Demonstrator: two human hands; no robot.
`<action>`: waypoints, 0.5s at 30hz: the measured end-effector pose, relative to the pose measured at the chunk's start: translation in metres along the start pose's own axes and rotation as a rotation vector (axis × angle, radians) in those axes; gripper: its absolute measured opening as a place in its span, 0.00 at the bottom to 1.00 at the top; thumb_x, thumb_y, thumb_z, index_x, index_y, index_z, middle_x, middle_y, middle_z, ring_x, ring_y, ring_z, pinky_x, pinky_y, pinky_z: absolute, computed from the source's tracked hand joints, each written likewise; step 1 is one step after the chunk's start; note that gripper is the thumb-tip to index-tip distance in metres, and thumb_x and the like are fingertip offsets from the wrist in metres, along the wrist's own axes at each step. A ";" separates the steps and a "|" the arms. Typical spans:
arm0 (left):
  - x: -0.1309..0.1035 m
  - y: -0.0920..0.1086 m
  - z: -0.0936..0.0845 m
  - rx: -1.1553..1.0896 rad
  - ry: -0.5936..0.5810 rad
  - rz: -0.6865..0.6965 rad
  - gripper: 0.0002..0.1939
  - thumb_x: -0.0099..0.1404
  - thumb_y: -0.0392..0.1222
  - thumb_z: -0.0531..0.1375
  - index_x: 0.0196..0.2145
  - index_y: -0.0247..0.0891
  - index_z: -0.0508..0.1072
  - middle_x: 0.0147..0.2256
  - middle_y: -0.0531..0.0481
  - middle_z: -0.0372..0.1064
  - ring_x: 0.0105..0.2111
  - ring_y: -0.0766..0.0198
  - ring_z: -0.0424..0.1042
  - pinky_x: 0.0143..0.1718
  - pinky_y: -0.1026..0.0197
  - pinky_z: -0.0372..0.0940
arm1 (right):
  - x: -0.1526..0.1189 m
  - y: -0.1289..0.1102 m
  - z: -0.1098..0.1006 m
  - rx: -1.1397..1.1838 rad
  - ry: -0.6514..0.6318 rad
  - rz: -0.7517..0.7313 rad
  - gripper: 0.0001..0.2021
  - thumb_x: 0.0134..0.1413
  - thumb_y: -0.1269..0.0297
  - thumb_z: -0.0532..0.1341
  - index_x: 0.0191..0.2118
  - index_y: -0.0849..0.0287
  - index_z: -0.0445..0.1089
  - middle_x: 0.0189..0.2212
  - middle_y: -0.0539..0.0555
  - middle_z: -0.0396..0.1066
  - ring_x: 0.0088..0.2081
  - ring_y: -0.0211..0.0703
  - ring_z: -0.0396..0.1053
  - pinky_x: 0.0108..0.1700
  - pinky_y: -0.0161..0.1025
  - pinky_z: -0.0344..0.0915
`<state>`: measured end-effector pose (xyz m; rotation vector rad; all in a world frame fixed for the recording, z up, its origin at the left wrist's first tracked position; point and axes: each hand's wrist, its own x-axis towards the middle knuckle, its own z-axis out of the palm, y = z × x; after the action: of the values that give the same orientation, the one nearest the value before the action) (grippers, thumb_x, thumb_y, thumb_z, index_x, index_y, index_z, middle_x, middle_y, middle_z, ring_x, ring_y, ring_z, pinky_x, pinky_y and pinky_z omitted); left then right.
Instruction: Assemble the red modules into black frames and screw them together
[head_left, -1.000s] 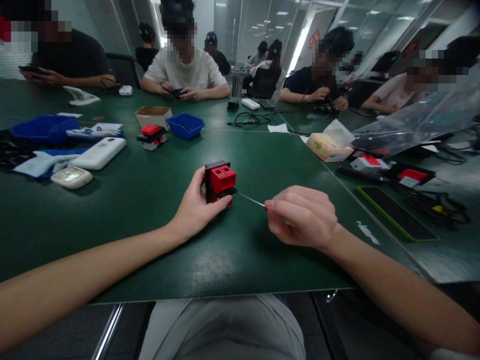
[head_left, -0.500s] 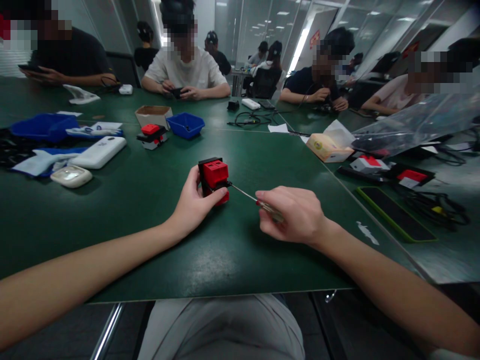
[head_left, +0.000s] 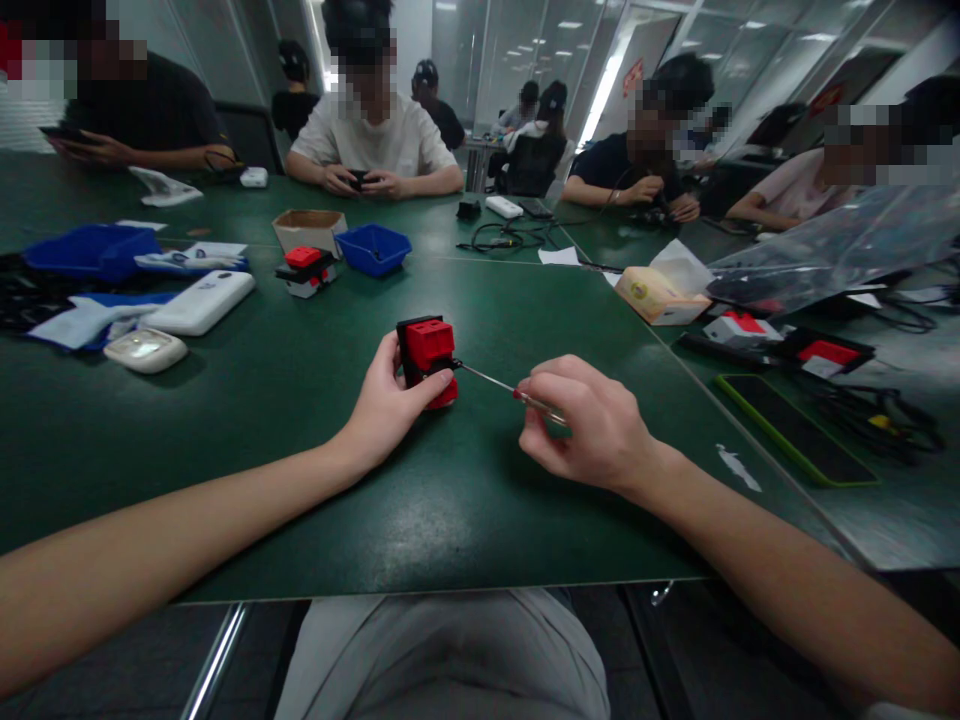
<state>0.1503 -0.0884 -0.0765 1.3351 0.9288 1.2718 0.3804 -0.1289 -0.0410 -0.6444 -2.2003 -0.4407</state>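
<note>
My left hand (head_left: pixel 382 405) grips a red and black block-shaped part (head_left: pixel 430 343) just above the green table, its thumb across the lower front. The part stands with its black plate toward my palm and its red housing facing right. In my right hand (head_left: pixel 589 415) is a screwdriver (head_left: pixel 541 406) with a clear handle and a red collar, pinched between thumb and fingers. Its thin metal shaft slants up to the left, and the tip meets a small black piece on the part's right side. The exact seat of the tip is too small to make out.
A similar red, black and white part (head_left: pixel 305 271) sits beyond, near a blue bin (head_left: pixel 373 250) and a cardboard box (head_left: pixel 309 234). A white device (head_left: pixel 205 303) lies left. A tissue box (head_left: pixel 660 295) and a green-edged black slab (head_left: pixel 795 428) lie right. Several people sit around.
My right hand's fingers have shifted on the screwdriver handle, with the index finger raised and more loosely bent. The red and black part stays almost in place in my left hand.
</note>
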 end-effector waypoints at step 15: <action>0.000 0.003 0.001 -0.069 0.011 -0.102 0.32 0.57 0.46 0.72 0.55 0.40 0.65 0.55 0.42 0.69 0.46 0.54 0.76 0.39 0.54 0.80 | -0.002 0.002 0.003 -0.029 0.004 0.058 0.10 0.68 0.69 0.59 0.52 0.59 0.63 0.34 0.52 0.74 0.31 0.40 0.74 0.33 0.35 0.72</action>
<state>0.1510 -0.0895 -0.0739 1.2134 0.9407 1.2235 0.3806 -0.1268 -0.0437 -0.7203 -2.1688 -0.4441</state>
